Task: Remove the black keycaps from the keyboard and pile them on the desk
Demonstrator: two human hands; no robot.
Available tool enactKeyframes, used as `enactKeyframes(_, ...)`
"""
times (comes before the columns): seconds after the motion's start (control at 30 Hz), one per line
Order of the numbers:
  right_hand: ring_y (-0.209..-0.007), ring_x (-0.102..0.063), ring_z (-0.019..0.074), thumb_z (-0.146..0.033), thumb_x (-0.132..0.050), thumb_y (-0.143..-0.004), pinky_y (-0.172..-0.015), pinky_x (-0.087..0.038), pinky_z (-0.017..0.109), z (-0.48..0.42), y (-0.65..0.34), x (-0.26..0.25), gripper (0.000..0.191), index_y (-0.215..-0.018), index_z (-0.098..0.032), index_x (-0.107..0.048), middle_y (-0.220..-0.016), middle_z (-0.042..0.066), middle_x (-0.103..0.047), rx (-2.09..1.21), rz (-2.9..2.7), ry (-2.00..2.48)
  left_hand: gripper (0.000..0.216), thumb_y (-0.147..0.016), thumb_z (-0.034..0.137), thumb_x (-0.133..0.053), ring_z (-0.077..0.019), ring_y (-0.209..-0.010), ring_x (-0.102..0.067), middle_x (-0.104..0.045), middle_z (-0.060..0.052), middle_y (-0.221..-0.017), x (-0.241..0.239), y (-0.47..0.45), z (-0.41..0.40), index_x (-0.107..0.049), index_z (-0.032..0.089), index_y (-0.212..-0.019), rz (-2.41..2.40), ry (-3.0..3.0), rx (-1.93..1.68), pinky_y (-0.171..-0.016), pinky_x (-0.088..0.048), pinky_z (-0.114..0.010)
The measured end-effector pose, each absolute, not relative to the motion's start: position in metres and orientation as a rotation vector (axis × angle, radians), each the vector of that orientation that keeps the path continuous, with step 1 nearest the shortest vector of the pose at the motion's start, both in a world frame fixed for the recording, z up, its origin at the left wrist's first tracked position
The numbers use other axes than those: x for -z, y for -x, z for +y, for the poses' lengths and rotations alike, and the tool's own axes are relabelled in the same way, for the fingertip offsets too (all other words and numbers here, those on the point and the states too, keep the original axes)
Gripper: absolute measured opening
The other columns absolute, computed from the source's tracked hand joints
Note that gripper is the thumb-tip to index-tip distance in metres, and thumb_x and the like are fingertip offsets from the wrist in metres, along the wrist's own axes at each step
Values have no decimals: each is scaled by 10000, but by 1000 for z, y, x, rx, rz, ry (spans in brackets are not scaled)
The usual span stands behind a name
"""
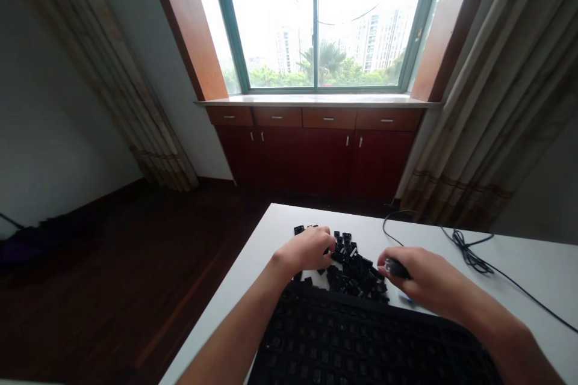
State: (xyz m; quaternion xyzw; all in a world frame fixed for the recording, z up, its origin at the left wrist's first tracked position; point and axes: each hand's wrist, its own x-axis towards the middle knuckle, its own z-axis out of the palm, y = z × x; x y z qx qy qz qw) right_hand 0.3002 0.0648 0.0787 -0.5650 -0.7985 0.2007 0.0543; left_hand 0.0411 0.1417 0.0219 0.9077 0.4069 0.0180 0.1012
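Observation:
My left hand is over the left side of a heap of black keycaps, with thumb and fingertips closed around a small dark piece that looks like a keycap. On the right of the heap, my right hand grips a dark rounded object with a greyish end; the fingers hide most of it, so its kind is unclear. A bluish thing peeks out below that hand, mostly covered. Nearest me, a black keyboard lies beneath both forearms, its key positions showing as small squares.
The white table has its left edge near my left forearm. A bundled black cable lies at the right, and a thin cord curves behind my right hand. Beyond are a red-brown cabinet, a window and curtains.

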Motion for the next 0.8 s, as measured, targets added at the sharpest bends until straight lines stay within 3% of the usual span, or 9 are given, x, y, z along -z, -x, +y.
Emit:
enactKeyframes(0.33, -843, -678, 233, -326, -546, -921, -727, -431, 318, 69, -305, -72, 182, -967, -285, -717, -941, 28, -757, -603, -2420, 1711, 154, -861, 138, -566, -237, -829, -673, -665, -117, -965, -25, -54, 136, -720, 151, -861, 1259, -2722, 13, -738, -532, -323)
enactKeyframes(0.8, -866, -671, 232, -324, -566, -906, -740, -424, 323, 67, -306, -75, 176, -981, -293, -722, -966, 28, -757, -609, -2379, 1709, 227, -916, 112, -495, -210, -814, -648, -652, -114, -958, -17, -56, 137, -714, 151, -874, 1269, -2726, -26, -758, -529, -313)
